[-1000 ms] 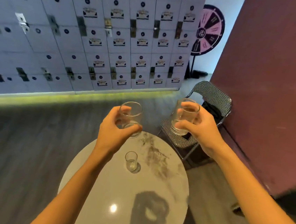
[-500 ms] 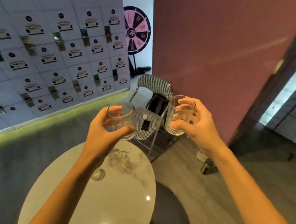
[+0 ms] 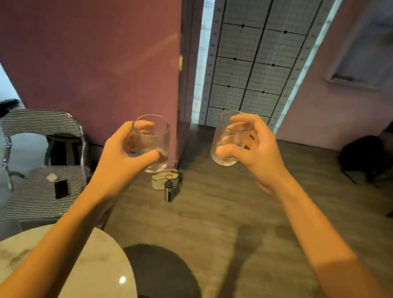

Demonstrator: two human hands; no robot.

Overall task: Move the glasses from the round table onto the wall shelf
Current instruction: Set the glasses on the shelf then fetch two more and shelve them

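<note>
My left hand grips a clear drinking glass upright at chest height, past the edge of the round marble table, which fills the lower left corner. My right hand holds a second clear glass, slightly tilted, over the wooden floor. Both glasses look empty. The small glass that stood on the table is out of view. No wall shelf can be made out for certain.
A folding chair with a checked seat stands left, a dark phone lying on it. A maroon wall rises ahead left, a gridded panel ahead. A small pale bag with a bottle sits on the floor. Dark bag at right.
My view has swung right, away from the locker wall and the table, toward the maroon wall and the gridded panel. Both hands have kept their glasses and travelled with the turn.
</note>
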